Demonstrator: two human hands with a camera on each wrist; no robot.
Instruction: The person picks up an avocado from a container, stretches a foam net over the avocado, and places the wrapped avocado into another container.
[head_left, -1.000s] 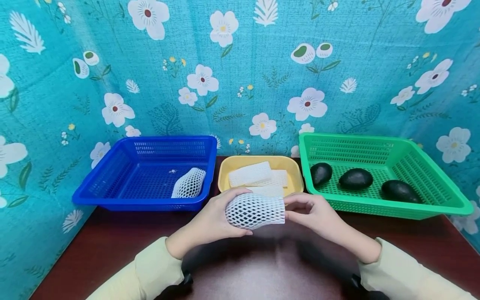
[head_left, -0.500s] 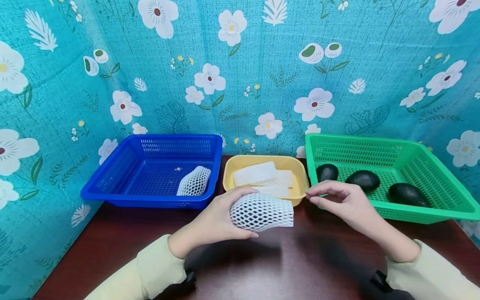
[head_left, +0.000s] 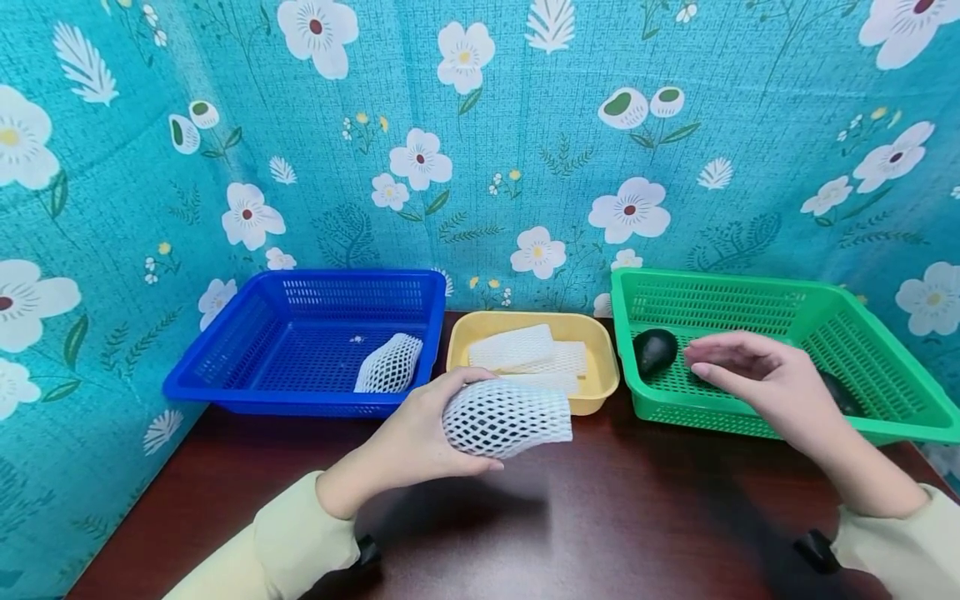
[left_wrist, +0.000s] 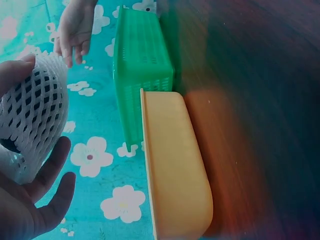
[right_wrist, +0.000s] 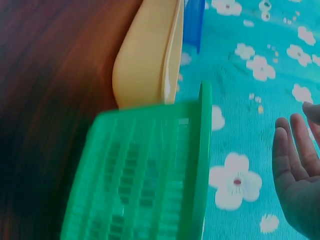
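My left hand [head_left: 405, 446] grips a dark avocado in a white foam net sleeve [head_left: 510, 417], held above the table's middle. The sleeve's loose end extends past the fruit toward the right. Over the green basket [head_left: 690, 412] hovers my right hand [head_left: 787, 396], fingers slightly bent and nothing held. A bare dark avocado [head_left: 655, 352] lies at that basket's left end; another avocado [head_left: 840, 392] is partly hidden behind the right hand. In the right wrist view the right hand [right_wrist: 300, 175] appears at the right edge, apart from the green basket [right_wrist: 135, 170].
A blue basket [head_left: 300, 403] at the left contains one sleeved avocado [head_left: 390, 364]. Between the baskets stands a yellow tray [head_left: 609, 385] with several flat foam net sleeves [head_left: 517, 346]. A floral curtain [head_left: 480, 167] hangs behind the dark table [head_left: 585, 517].
My right hand has left the sleeve's end and moved right, over the green basket, now covering the middle avocado. My left hand keeps holding the sleeved avocado, now slightly left of where it was.
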